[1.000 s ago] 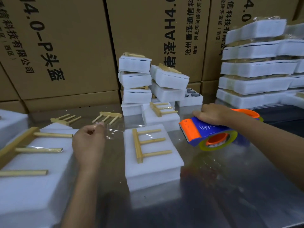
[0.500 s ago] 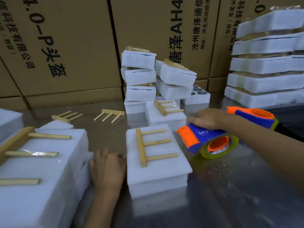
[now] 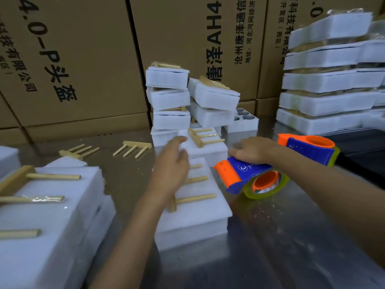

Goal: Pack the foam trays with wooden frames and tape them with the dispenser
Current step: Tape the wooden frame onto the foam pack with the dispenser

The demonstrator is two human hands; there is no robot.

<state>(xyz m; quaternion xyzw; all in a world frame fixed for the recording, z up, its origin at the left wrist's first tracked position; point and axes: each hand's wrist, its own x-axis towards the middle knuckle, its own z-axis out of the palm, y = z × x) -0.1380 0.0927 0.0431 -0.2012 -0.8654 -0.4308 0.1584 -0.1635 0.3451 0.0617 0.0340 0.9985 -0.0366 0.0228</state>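
Note:
A white foam tray [image 3: 198, 215] lies on the metal table in front of me with a wooden frame [image 3: 195, 198] on top, partly hidden by my left hand. My left hand [image 3: 170, 165] hovers over that tray with fingers straight, reaching toward a second foam tray [image 3: 208, 151] behind it, which carries another wooden frame [image 3: 203, 137]. My right hand [image 3: 253, 150] grips the blue and orange tape dispenser [image 3: 270, 170] just right of the trays, its tape roll near the table.
A leaning pile of foam trays [image 3: 168, 101] stands behind. Taped trays [image 3: 333, 88] are stacked at the right. A large foam tray with a frame [image 3: 41, 205] sits at the left. Two loose frames [image 3: 133, 148] lie on the metal table [image 3: 291, 236]. Cardboard boxes [image 3: 73, 59] wall the back.
My left hand has lifted from the table beside the near tray and moved forward over it toward the tray behind. The dispenser has stayed in my right hand.

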